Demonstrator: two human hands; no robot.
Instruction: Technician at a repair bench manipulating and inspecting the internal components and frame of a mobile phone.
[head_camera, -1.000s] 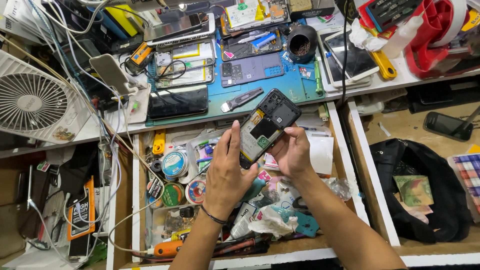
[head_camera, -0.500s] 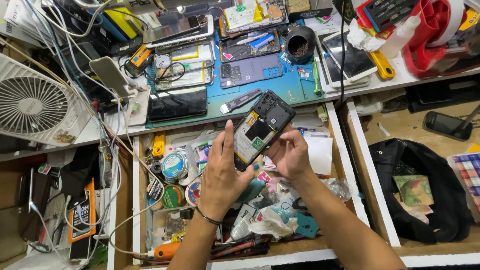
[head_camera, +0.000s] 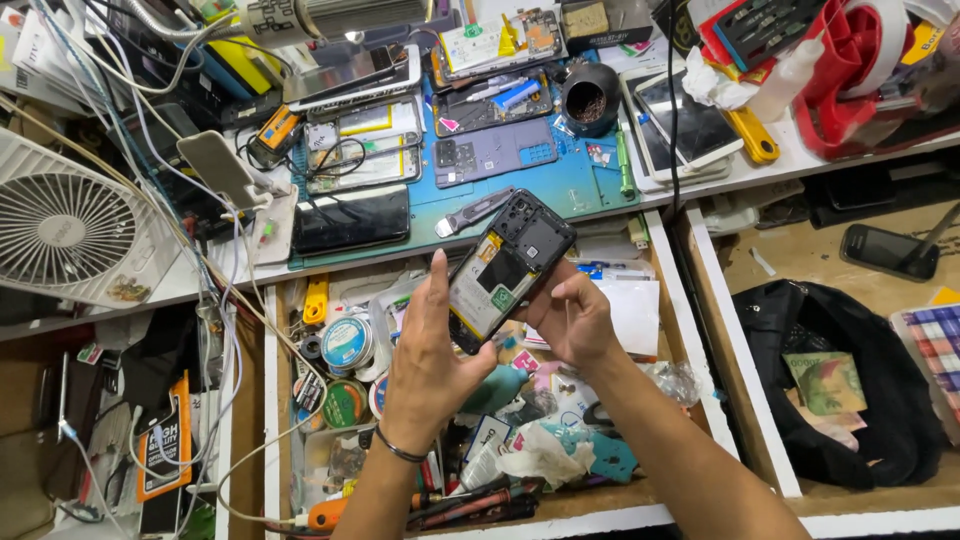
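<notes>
An opened phone (head_camera: 510, 265) with its back cover off, showing the battery and circuit board, is held tilted above an open drawer. My left hand (head_camera: 430, 355) supports its left edge with the fingers raised along the side. My right hand (head_camera: 570, 315) grips the lower right edge from beneath, thumb and fingers pinched against the frame. Both hands hold the phone together over the drawer's clutter.
The open drawer (head_camera: 280, 400) holds tape rolls, tools and wrappers. A blue work mat (head_camera: 580, 185) behind carries disassembled phones and a utility knife (head_camera: 475, 210). A white fan (head_camera: 65, 230) stands left. A black bag (head_camera: 830, 370) lies in the right drawer.
The phone and both hands have shifted slightly left and down over the drawer. My left fingers have straightened along the phone's side.
</notes>
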